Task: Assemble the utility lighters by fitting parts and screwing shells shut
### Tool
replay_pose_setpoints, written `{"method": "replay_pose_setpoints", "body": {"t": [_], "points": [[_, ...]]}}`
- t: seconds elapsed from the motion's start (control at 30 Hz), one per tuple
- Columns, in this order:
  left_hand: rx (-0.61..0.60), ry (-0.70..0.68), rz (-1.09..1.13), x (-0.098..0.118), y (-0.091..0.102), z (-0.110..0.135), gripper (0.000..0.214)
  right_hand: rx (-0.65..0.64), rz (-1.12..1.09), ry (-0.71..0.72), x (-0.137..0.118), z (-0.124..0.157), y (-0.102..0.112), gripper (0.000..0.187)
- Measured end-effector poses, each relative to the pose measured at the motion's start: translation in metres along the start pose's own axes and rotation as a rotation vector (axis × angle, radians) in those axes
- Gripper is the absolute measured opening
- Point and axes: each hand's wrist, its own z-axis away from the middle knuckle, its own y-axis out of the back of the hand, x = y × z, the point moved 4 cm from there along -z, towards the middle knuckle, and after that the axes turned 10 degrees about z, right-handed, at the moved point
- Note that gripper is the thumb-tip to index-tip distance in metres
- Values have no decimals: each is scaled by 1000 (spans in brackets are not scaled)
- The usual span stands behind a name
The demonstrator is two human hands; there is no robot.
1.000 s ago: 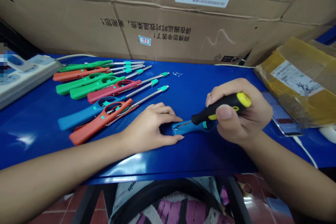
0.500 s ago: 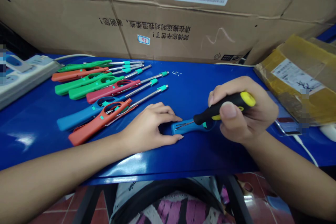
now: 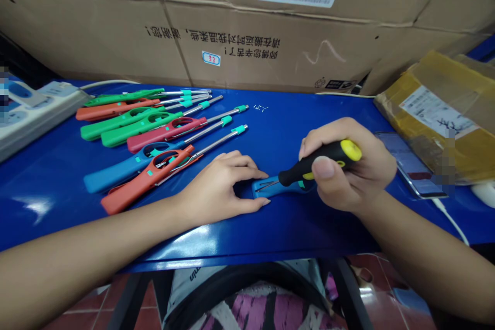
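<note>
A blue lighter lies on the blue table, its far part hidden behind my right hand. My left hand pinches the lighter's left end between thumb and fingers, palm over the table. In my right hand is a black and yellow screwdriver, gripped by the handle and tilted. Its thin shaft points down and left into the slot of the lighter's handle. Left of my left hand, the nearest things are an orange lighter and another blue lighter, both with metal barrels and teal tabs.
Several green, orange and red lighters lie in a row at the left. A white power strip stands at the far left. Cardboard walls off the back. A phone with a cable and a yellow-taped box are on the right.
My right hand has moved left and slightly down with the screwdriver, its shaft reaching further along the slot. The phone is more exposed. My left hand and the lighter stay put.
</note>
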Motion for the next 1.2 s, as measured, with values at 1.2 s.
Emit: {"method": "replay_pose_setpoints", "body": {"t": [1.2], "points": [[144, -65, 125, 8, 11, 0, 15, 265, 11, -147, 16, 5, 5, 21]]}}
